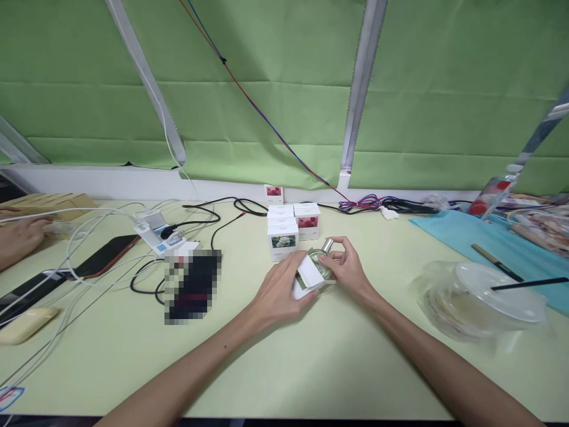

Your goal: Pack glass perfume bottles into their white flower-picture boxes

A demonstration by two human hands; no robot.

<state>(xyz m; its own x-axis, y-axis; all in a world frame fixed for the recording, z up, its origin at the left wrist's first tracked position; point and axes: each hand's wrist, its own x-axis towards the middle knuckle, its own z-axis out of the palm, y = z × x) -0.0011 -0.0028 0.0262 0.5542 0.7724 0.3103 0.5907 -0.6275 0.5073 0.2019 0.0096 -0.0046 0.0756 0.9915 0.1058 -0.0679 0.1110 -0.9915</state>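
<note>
While both hands meet near the middle of the desk [284, 367], the left hand [280, 293] is curled around a small white carton [307, 279], thumb and fingers pressing its sides with the open flap turned up. The right hand [349, 267] pinches a little perfume bottle [320, 259] by its upper part, fingertips closed just under the silver cap [328, 245], and the bottle sits at the carton's mouth; whether it is partly inside I cannot tell.

By its look the bottle is clear glass: probably stiff, smooth and rather slippery, light for its kind but breakable if it drops on the desk. The shoulders or the flat sides look like the safest hold, since a cap may pull off. The carton is thin card, light and easily crushed, so it is best held by its edges and corners.

Just behind the hands, toward the far edge, stands a cluster of similar boxes [283, 240] with flower pictures. Cables [208, 216] and a power strip [155, 228] lie toward the far left, with a phone [104, 256] near them. Another person's hand [18, 237] rests at the left edge. Toward the right edge sits a lidded plastic bowl [484, 296] beside a blue cloth [511, 249].
</note>
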